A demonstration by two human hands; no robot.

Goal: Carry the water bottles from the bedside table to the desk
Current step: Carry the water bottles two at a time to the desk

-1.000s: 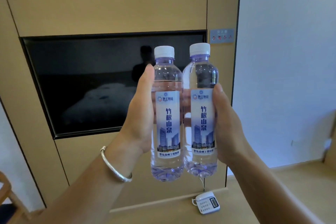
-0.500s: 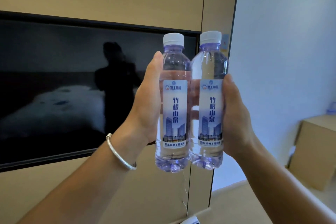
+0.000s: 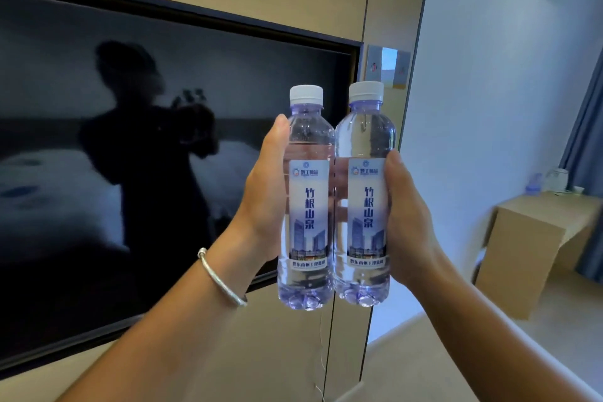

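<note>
Head view: you hold two water bottles upright in front of you, side by side and touching. Your left hand (image 3: 264,202) wraps the left bottle (image 3: 306,202), and your right hand (image 3: 408,222) wraps the right bottle (image 3: 367,196). The fingers of both hands are closed around the bottles; they go behind the plastic, so you see mostly thumbs and palms. Both white caps are on. A silver bracelet (image 3: 222,281) sits on your left wrist.

What changed vs. 1 s ago: the view turned to the right. The phone on the low ledge went out of the frame at the bottom. The dark TV (image 3: 130,157) now fills the left part, w/ a reflection of a person and a bed. On the right, the counter (image 3: 535,238) came into view more fully; 0.5 s ago only its corner showed. The grip on the bottles is the same in all three pictures.

Meaning for the task: pick-up is done, you are in the carry step, approx. halfway. The counter is well apart from the bottles, near a blue curtain (image 3: 587,173). Some small items stand on its far end; too blurred to tell, maybe another bottle. I think you need to walk further right, then set both down on a free part of the top.
</note>
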